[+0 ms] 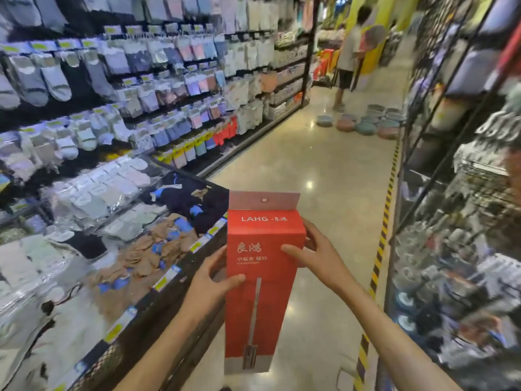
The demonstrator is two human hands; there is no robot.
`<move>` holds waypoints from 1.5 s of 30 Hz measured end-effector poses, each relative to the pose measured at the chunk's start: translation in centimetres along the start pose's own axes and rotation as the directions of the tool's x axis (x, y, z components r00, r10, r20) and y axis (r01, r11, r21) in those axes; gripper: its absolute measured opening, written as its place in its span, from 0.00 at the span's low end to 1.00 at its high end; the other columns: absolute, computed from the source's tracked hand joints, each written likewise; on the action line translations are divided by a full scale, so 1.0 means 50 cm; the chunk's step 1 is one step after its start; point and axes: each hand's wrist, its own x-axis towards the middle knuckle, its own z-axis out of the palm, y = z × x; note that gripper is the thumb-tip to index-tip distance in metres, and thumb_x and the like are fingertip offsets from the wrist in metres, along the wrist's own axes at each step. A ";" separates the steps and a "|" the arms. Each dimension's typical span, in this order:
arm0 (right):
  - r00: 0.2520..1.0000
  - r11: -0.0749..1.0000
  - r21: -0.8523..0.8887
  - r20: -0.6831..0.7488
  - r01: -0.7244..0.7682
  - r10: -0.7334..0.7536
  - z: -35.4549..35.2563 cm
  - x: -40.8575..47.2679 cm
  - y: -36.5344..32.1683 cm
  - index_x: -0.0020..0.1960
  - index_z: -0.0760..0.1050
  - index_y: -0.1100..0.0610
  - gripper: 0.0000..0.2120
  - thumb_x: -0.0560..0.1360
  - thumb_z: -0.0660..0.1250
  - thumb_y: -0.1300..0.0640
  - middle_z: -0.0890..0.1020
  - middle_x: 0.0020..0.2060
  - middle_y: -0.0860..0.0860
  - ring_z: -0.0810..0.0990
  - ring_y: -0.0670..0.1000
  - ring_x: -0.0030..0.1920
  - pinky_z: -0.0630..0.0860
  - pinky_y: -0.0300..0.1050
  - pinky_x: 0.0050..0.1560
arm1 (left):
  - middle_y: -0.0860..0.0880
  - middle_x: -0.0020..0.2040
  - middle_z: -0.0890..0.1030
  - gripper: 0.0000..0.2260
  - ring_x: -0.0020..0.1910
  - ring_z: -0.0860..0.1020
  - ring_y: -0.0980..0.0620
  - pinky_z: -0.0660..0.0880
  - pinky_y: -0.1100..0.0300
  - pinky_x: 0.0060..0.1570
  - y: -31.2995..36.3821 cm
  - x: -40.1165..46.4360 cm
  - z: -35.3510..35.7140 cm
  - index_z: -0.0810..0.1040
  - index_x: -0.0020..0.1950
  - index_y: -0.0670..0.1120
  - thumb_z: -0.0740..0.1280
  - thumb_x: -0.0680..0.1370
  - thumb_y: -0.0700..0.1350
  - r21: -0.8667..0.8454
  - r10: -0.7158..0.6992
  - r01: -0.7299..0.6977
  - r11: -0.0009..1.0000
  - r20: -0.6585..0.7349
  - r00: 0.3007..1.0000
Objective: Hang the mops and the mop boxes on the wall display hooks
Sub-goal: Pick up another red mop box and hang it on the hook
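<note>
A tall red mop box [262, 235] with a grey hang tab at its top and a picture of a mop on its front stands upright in front of me, over the shop aisle. My left hand [210, 280] grips its left edge about halfway up, thumb across the front. My right hand [315, 253] holds its upper right side, thumb on the front and fingers round the back. No mop and no free display hook can be made out in this blurred view.
A sock display wall [118, 88] and a low counter of packed socks [93, 249] run along my left. Dark wire racks of goods [465, 221] line the right. A person [348, 55] stands far down the aisle, near round cushions [366, 125] on the floor.
</note>
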 end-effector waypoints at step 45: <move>0.809 0.987 -0.159 -0.579 0.007 -0.100 -1.246 1.666 0.190 0.73 0.73 0.36 0.33 0.70 0.75 0.32 0.83 0.64 0.41 0.83 0.48 0.64 0.86 0.54 0.54 | 0.65 0.65 0.79 0.33 0.62 0.79 0.62 0.77 0.65 0.53 0.535 2.050 1.039 0.73 0.74 0.64 0.78 0.71 0.64 -0.004 0.332 -0.371 0.929 0.458 0.825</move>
